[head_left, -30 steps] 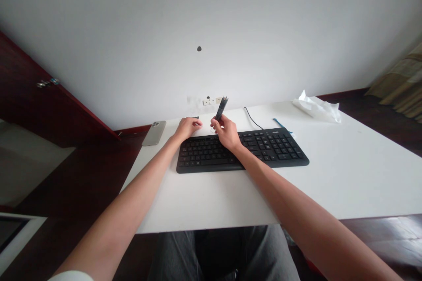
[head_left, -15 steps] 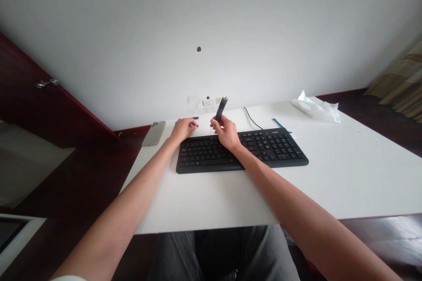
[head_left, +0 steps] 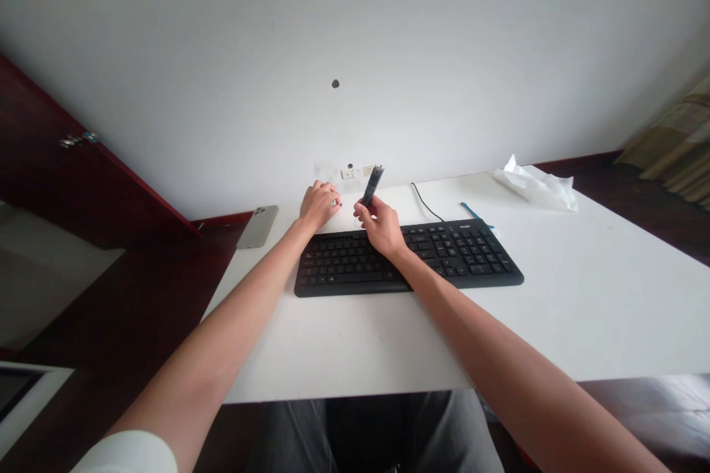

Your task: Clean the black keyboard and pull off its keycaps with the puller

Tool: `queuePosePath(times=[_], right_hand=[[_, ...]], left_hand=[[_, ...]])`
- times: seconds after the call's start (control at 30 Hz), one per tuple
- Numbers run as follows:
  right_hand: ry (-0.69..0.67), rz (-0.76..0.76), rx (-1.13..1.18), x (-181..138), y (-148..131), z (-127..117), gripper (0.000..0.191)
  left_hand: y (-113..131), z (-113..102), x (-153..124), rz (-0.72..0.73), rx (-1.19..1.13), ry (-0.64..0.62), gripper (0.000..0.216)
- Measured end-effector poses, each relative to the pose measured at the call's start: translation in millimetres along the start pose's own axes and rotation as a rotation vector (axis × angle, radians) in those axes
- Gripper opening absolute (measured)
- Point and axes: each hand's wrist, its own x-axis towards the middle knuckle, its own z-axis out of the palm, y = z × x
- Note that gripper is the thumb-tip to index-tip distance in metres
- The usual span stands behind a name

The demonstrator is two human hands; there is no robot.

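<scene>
My right hand, above the upper part of a black keyboard, is closed round a slim black bundle that looks wrapped in clear plastic and stands tilted upward. Its exact kind is unclear. Just to the left, behind the keyboard's top left corner, my left hand has its fingers curled together. A small dark tip shows at those fingertips; most of whatever they hold is hidden. The keyboard lies flat on the white table.
A phone lies face down at the table's left edge. Behind the keyboard are its black cable and a thin blue stick-like item. A crumpled white plastic bag rests at the back right. Wall sockets are beyond the table.
My left hand has moved a little right and away from me, now covering the small black item that lay behind it. My right hand keeps the black bundle in nearly the same place.
</scene>
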Motion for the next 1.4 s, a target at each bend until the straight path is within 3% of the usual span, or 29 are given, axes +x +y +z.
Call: queuePosePath(times=[0.23,0.7,0.87,1.03,1.23,1.4], right_hand=[[0.0,0.005,0.018,0.1,0.9,0.9,0.028],[-0.001,0.01,0.02,0.2,0.3,1.0,0.026],[0.004,0.019,0.009,0.1,-1.0,1.0,0.026],[0.058,0.045,-0.03,1.0,-1.9,-0.2,0.029],[0.122,0.061,-0.002,1.6,1.2,-1.3,0.03],[0.077,0.089,-0.032,2.4,2.6,-5.0,0.025]], left_hand=[[-2.9,7.0,18.1,-0.017,0.026,0.011,0.019],[-3.5,8.9,14.4,-0.051,0.052,0.029,0.018],[-1.9,-1.1,11.5,-0.102,0.006,0.07,0.014],[14.4,-25.2,-19.7,-0.214,-0.14,0.134,0.016],[59.4,-48.1,-74.7,-0.111,-0.277,0.053,0.016],[72.4,-46.1,-89.9,-0.071,-0.336,0.05,0.016]])
